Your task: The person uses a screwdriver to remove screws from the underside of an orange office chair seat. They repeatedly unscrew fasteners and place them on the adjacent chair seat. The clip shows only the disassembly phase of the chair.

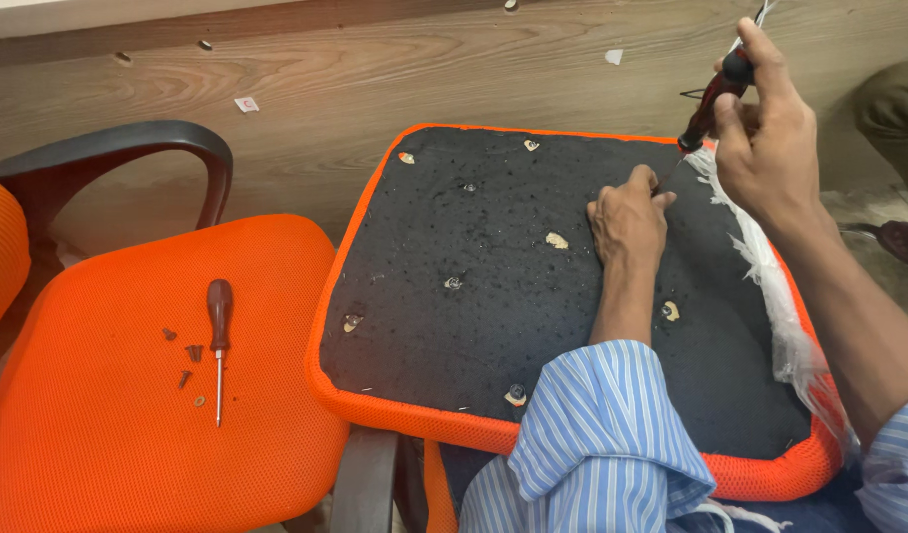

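An upturned chair seat (493, 266) lies before me, its black underside edged in orange fabric. My left hand (627, 219) rests on the black surface near the far right, fingers curled around something small that I cannot make out. My right hand (765, 128) grips a screwdriver (710, 104) with a dark red and black handle, held upright with its tip pointing down at the spot by my left fingers. Torn clear plastic wrap (770, 276) hangs along the seat's right edge.
An orange mesh chair (128, 434) with a black armrest (118, 148) stands on the left. On its seat lie a second screwdriver (218, 341) and several loose screws (187, 365). A wood-grain wall panel (375, 69) runs behind. A shoe (903, 242) shows at the right.
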